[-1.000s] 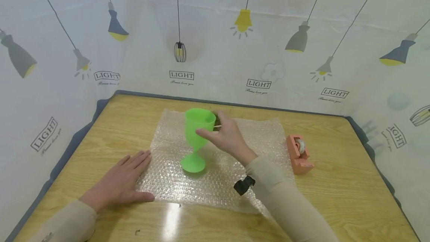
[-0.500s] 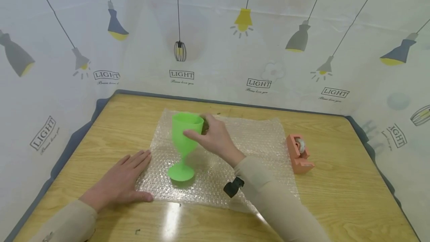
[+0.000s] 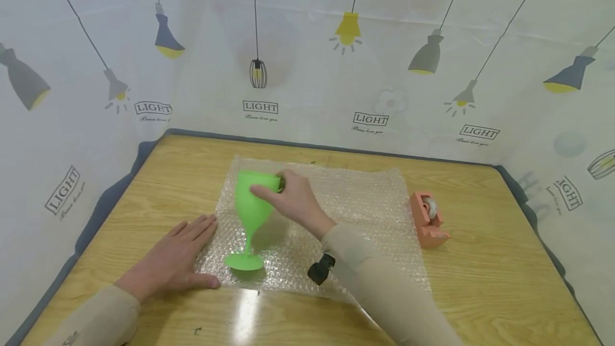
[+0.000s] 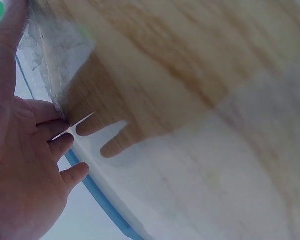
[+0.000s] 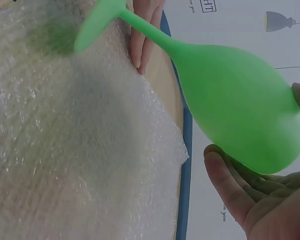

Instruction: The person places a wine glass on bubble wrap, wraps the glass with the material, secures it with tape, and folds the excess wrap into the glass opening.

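My right hand [image 3: 295, 199] grips a bright green goblet [image 3: 253, 202] by its bowl near the rim, thumb on the near side and fingers behind. The goblet stands almost upright, its round foot close over the front left part of a clear sheet of bubble wrap [image 3: 346, 207]. In the right wrist view the goblet [image 5: 235, 100] shows its stem and foot above the wrap. My left hand [image 3: 175, 255] lies with spread, straight fingers at the wrap's left edge. From the left wrist, that hand [image 4: 30, 160] holds nothing, its fingertips at the wrap's edge.
A salmon-coloured tape dispenser [image 3: 427, 220] with a roll of tape stands right of the wrap. The wooden table [image 3: 485, 260] is bordered at the back and sides by a white curtain [image 3: 307, 57] printed with lamps.
My right hand has brought the goblet left and nearer to me, over the wrap, and the goblet has come more upright. The left hand has stayed in place.
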{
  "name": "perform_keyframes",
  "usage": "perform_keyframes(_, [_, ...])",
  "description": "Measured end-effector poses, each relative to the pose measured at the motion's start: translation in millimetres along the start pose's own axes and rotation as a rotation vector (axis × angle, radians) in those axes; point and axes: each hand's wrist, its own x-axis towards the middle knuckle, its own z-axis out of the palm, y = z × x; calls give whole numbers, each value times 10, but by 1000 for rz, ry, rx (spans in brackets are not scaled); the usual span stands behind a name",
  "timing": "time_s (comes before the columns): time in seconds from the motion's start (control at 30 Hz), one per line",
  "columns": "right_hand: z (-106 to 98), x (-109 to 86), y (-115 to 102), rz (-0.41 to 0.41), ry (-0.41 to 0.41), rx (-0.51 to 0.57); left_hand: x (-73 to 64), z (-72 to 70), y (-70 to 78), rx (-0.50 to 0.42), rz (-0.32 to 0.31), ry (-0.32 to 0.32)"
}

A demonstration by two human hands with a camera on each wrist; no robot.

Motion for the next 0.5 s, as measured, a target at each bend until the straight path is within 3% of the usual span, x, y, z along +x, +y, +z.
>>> perform_keyframes(0.5, [215, 90, -126, 132, -63, -9, 7, -4, 2, 9, -8, 8])
